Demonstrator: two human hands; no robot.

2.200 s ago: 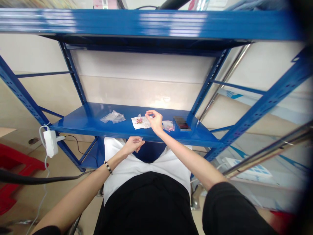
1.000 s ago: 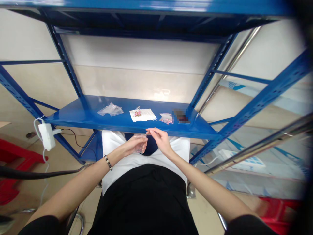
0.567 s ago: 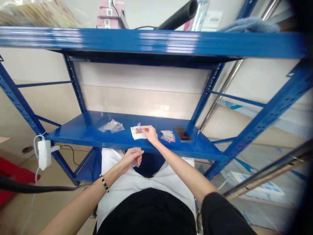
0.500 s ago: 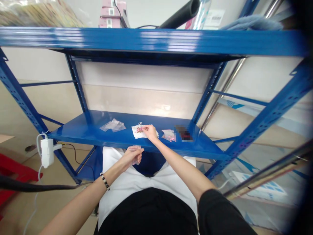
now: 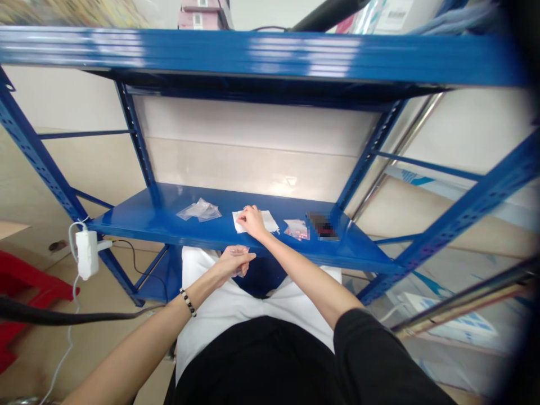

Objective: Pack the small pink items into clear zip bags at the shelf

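Observation:
My left hand (image 5: 236, 262) is closed round a small clear plastic bag (image 5: 239, 250), held just in front of the shelf edge above my lap. My right hand (image 5: 252, 221) rests on a white sheet (image 5: 269, 220), paper or cloth, that lies on the blue shelf (image 5: 169, 224). Its fingers are bent and drawn together, and what they hold is hidden. To the right of that hand lies a small clear bag with pink and red pieces (image 5: 297, 229). Flat clear bags (image 5: 199, 210) lie on the left part of the shelf.
A dark flat object (image 5: 320, 224), partly pixelated, lies at the shelf's right end. An upper blue beam (image 5: 202, 53) crosses in front, with pink boxes (image 5: 205, 17) above it. A white power strip (image 5: 86, 254) hangs at the left post; a red stool (image 5: 29, 292) stands below.
My right hand has shifted over the small reddish beads on the white sheet, and they are now hidden. My left hand keeps the bag. The camera view has tilted slightly.

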